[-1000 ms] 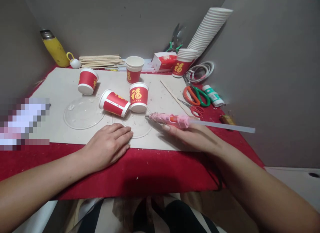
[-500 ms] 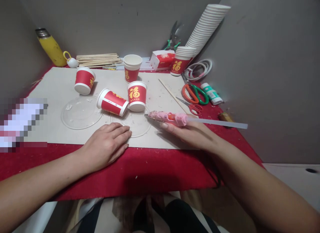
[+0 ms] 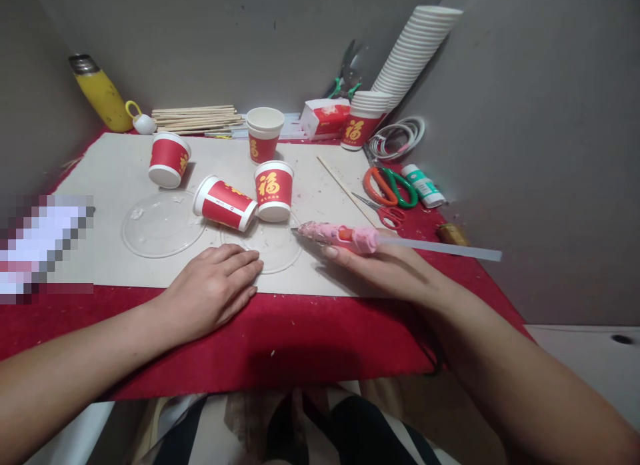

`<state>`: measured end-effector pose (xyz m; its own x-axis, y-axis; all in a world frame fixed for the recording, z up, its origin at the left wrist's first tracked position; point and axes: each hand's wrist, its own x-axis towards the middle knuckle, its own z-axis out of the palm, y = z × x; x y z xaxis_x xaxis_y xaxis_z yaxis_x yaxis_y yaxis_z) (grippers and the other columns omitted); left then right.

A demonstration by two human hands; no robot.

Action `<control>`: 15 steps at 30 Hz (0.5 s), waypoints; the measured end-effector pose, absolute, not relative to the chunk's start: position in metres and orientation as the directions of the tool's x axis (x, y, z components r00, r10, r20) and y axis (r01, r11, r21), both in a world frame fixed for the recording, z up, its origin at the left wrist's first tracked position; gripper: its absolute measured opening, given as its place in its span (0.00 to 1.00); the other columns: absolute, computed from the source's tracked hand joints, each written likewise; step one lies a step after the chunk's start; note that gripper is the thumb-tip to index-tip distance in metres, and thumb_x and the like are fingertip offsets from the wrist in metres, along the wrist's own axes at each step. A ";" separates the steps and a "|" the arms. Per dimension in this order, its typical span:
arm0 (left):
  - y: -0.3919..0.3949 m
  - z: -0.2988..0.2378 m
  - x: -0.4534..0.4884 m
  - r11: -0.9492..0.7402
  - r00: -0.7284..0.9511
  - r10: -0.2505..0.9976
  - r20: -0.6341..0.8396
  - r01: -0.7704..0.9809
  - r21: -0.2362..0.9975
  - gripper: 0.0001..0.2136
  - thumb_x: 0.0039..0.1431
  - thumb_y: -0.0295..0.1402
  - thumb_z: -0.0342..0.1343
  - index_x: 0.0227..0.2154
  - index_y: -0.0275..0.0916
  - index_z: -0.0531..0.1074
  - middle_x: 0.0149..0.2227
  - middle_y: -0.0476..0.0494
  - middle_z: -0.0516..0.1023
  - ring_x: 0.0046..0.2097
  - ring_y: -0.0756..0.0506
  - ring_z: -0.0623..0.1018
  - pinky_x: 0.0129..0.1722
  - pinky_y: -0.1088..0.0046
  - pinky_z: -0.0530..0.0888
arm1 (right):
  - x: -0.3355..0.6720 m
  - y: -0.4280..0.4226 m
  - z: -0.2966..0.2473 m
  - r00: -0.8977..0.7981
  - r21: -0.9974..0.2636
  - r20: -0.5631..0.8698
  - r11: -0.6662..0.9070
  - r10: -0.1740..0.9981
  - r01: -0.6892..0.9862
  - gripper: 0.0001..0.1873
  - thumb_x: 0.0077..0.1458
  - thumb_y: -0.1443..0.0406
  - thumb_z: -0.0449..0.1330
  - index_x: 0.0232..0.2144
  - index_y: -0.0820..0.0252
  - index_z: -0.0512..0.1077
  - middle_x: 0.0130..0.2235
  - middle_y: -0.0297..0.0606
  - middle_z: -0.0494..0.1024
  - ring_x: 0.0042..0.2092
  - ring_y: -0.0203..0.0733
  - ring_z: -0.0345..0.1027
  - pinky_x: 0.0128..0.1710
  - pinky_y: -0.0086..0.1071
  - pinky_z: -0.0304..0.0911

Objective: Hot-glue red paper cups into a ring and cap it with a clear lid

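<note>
My right hand point(image 3: 385, 265) grips a pink glue gun point(image 3: 340, 234) with a clear glue stick point(image 3: 450, 250) sticking out behind; its nozzle points left over a clear plastic disc point(image 3: 273, 248). My left hand point(image 3: 215, 288) lies flat, fingers stretched out, touching the near edge of that disc. An upside-down red paper cup point(image 3: 273, 190) stands on the disc, and another red cup point(image 3: 225, 204) lies on its side against it.
A second clear disc point(image 3: 161, 223) lies to the left on the white board point(image 3: 100, 185). Two more red cups point(image 3: 169, 160) point(image 3: 263, 135), wooden sticks point(image 3: 197, 118), a yellow bottle point(image 3: 100, 93), stacked cups point(image 3: 405, 58), scissors point(image 3: 390, 188) and a glue bottle point(image 3: 424, 185) lie around the back and right.
The glue gun in my right hand has shifted very slightly; my left hand stays flat in place. The view has dipped a little.
</note>
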<state>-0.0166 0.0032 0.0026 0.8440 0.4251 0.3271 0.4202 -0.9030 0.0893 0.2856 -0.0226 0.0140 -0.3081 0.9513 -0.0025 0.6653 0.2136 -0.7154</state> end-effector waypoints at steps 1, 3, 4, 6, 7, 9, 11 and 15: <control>0.003 0.003 -0.017 -0.904 0.845 0.423 0.328 0.418 0.088 0.15 0.68 0.31 0.52 0.52 0.31 0.76 0.52 0.34 0.81 0.50 0.34 0.78 0.46 0.53 0.79 | 0.284 -0.022 0.014 -0.323 -0.717 -0.005 0.222 0.946 0.661 0.23 0.66 0.52 0.53 0.61 0.43 0.70 0.62 0.28 0.72 0.65 0.50 0.64 0.68 0.47 0.58; 0.003 0.003 -0.017 -0.906 0.846 0.419 0.330 0.415 0.087 0.15 0.68 0.31 0.52 0.52 0.30 0.76 0.52 0.34 0.81 0.50 0.34 0.78 0.46 0.53 0.79 | 0.281 -0.021 0.015 -0.337 -0.720 -0.009 0.228 0.941 0.656 0.24 0.66 0.53 0.53 0.62 0.45 0.70 0.63 0.30 0.71 0.66 0.49 0.63 0.69 0.46 0.57; 0.003 0.002 -0.017 -0.906 0.846 0.418 0.330 0.414 0.086 0.15 0.68 0.31 0.51 0.52 0.30 0.76 0.53 0.34 0.81 0.50 0.34 0.78 0.46 0.53 0.79 | 0.281 -0.020 0.015 -0.334 -0.721 -0.007 0.227 0.942 0.655 0.24 0.66 0.53 0.53 0.62 0.45 0.70 0.63 0.30 0.71 0.66 0.49 0.63 0.69 0.46 0.57; 0.003 0.002 -0.018 -0.906 0.847 0.418 0.329 0.415 0.083 0.15 0.68 0.32 0.51 0.52 0.31 0.76 0.53 0.34 0.80 0.50 0.34 0.78 0.46 0.53 0.79 | 0.281 -0.021 0.017 -0.321 -0.723 -0.006 0.217 0.947 0.655 0.24 0.66 0.52 0.54 0.61 0.45 0.71 0.62 0.30 0.73 0.65 0.50 0.64 0.68 0.47 0.58; 0.003 0.002 -0.018 -0.905 0.846 0.419 0.328 0.417 0.082 0.15 0.68 0.32 0.51 0.52 0.31 0.76 0.53 0.34 0.80 0.51 0.35 0.78 0.46 0.53 0.79 | 0.282 -0.022 0.018 -0.317 -0.724 -0.007 0.214 0.948 0.656 0.23 0.66 0.52 0.54 0.60 0.44 0.72 0.62 0.30 0.73 0.64 0.51 0.65 0.67 0.47 0.59; 0.003 0.003 -0.018 -0.905 0.846 0.421 0.328 0.419 0.080 0.15 0.68 0.32 0.51 0.52 0.31 0.76 0.53 0.34 0.80 0.50 0.35 0.78 0.46 0.54 0.79 | 0.285 -0.025 0.020 -0.324 -0.719 -0.007 0.220 0.946 0.659 0.23 0.66 0.53 0.54 0.60 0.44 0.72 0.61 0.30 0.74 0.64 0.51 0.66 0.66 0.48 0.61; 0.003 0.003 -0.017 -0.904 0.846 0.422 0.326 0.418 0.084 0.15 0.68 0.31 0.51 0.52 0.31 0.76 0.53 0.33 0.80 0.51 0.35 0.78 0.46 0.53 0.79 | 0.289 -0.029 0.022 -0.334 -0.700 -0.006 0.234 0.943 0.675 0.23 0.66 0.54 0.54 0.60 0.46 0.72 0.62 0.30 0.74 0.63 0.50 0.67 0.66 0.48 0.61; 0.002 0.003 -0.017 -0.904 0.845 0.423 0.327 0.416 0.093 0.16 0.68 0.31 0.52 0.53 0.30 0.76 0.53 0.33 0.80 0.51 0.34 0.78 0.46 0.52 0.79 | 0.292 -0.033 0.023 -0.321 -0.668 -0.023 0.224 0.947 0.710 0.23 0.66 0.55 0.54 0.61 0.46 0.71 0.61 0.30 0.74 0.63 0.49 0.67 0.66 0.47 0.62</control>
